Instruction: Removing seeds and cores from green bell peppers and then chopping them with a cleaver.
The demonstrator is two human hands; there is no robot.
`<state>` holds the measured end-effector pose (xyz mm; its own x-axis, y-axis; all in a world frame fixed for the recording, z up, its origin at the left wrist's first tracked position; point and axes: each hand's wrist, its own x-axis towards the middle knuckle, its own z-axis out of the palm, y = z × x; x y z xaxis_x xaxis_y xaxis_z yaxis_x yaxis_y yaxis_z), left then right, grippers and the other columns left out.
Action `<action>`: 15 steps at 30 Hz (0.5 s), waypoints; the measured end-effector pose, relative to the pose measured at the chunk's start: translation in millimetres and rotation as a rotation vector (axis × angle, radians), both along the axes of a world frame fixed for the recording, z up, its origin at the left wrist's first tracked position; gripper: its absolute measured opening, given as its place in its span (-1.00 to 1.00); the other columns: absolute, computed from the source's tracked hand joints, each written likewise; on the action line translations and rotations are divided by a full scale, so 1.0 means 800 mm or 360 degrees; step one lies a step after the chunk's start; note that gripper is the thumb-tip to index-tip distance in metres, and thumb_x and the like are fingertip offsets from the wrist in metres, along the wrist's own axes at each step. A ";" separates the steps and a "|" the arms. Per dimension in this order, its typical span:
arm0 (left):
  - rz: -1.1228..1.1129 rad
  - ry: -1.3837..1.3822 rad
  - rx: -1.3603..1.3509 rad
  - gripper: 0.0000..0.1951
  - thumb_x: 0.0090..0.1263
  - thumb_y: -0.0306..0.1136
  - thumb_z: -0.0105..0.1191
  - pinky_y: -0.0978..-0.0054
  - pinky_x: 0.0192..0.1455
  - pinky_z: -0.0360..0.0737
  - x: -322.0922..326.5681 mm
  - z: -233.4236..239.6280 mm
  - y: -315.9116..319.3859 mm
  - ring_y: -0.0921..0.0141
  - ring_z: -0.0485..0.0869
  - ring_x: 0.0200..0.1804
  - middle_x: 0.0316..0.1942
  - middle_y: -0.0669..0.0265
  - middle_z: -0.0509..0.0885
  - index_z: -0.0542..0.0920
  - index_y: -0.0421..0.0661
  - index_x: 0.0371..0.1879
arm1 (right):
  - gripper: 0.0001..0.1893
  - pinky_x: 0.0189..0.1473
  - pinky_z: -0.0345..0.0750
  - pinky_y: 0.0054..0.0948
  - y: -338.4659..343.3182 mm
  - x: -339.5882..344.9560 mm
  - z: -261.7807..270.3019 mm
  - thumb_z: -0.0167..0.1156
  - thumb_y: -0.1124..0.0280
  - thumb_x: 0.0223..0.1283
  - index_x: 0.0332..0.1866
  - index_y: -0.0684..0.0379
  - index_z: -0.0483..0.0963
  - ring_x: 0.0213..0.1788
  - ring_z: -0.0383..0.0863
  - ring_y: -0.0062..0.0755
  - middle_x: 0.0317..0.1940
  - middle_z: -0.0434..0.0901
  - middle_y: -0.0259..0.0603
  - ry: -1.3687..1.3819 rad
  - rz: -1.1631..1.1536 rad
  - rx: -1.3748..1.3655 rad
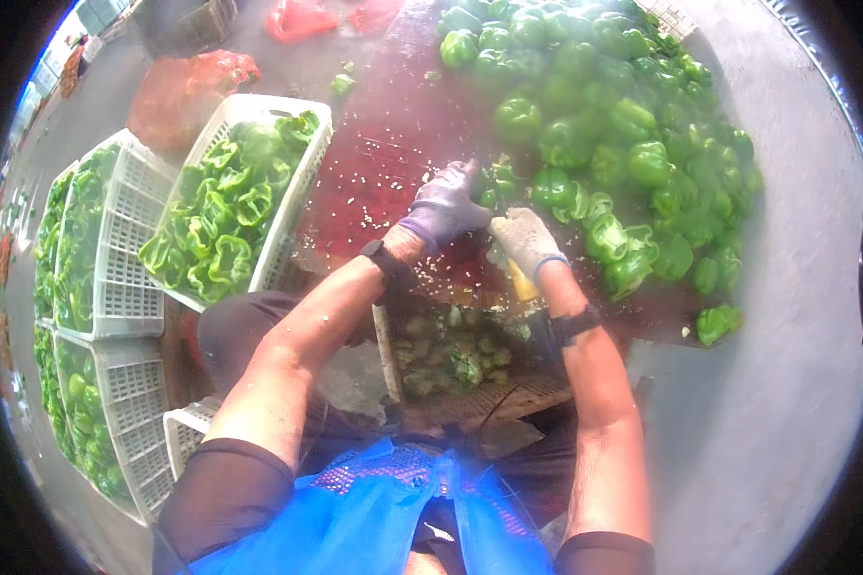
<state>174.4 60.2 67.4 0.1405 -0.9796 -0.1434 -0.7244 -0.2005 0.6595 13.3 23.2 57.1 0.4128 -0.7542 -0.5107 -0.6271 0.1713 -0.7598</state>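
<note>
My left hand (pixel 449 201), in a purplish-grey glove, reaches over the red work surface (pixel 374 194) beside green pepper pieces (pixel 500 180). Its fingertips are blurred, so its grip is unclear. Close on its right, my right hand (pixel 523 237) wears a pale glove and is closed on a tool with a yellow handle (pixel 522 280); the tool's working end is hard to make out. Pale seeds lie scattered around both hands. Cut peppers (pixel 608 237) rest to the right of my right hand, against a large heap of whole green bell peppers (pixel 647 165).
A white plastic crate (pixel 315 154) of cut peppers stands at the left, with several more filled crates (pixel 129 287) beyond it. Below the surface's near edge, a container holds pepper cores (pixel 467 352). Red mesh bags (pixel 180 93) lie at the upper left.
</note>
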 end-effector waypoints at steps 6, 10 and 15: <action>-0.0143 0.0036 -0.0193 -0.27 0.14 0.00 0.21 0.32 0.21 0.52 -0.008 -0.017 0.003 0.15 0.56 0.15 0.13 0.06 0.51 0.39 -0.13 0.28 | -0.76 -0.56 0.53 -0.39 0.006 -0.038 0.019 0.17 0.23 0.20 -0.24 0.22 0.49 -0.61 0.59 -0.36 -0.56 0.61 -0.13 -0.0167 -0.0107 0.0198; -0.0162 -0.0147 -0.0416 -0.29 0.10 -0.02 0.23 0.32 0.16 0.56 -0.025 -0.022 -0.015 0.18 0.60 0.10 0.08 0.08 0.55 0.42 -0.09 0.25 | -0.79 -0.65 0.45 -0.52 0.012 -0.057 0.030 0.23 0.23 0.20 -0.27 0.15 0.49 -0.64 0.53 -0.46 -0.57 0.57 -0.25 -0.0463 -0.0290 0.0298; 0.0038 0.0257 0.0072 -0.21 0.08 -0.08 0.30 0.40 0.22 0.55 -0.010 -0.024 -0.019 0.27 0.61 0.13 0.17 0.16 0.55 0.35 -0.08 0.34 | -0.80 -0.66 0.46 -0.55 -0.010 -0.097 0.016 0.22 0.21 0.22 -0.29 0.11 0.48 -0.64 0.51 -0.53 -0.59 0.52 -0.35 -0.0601 -0.0416 0.0579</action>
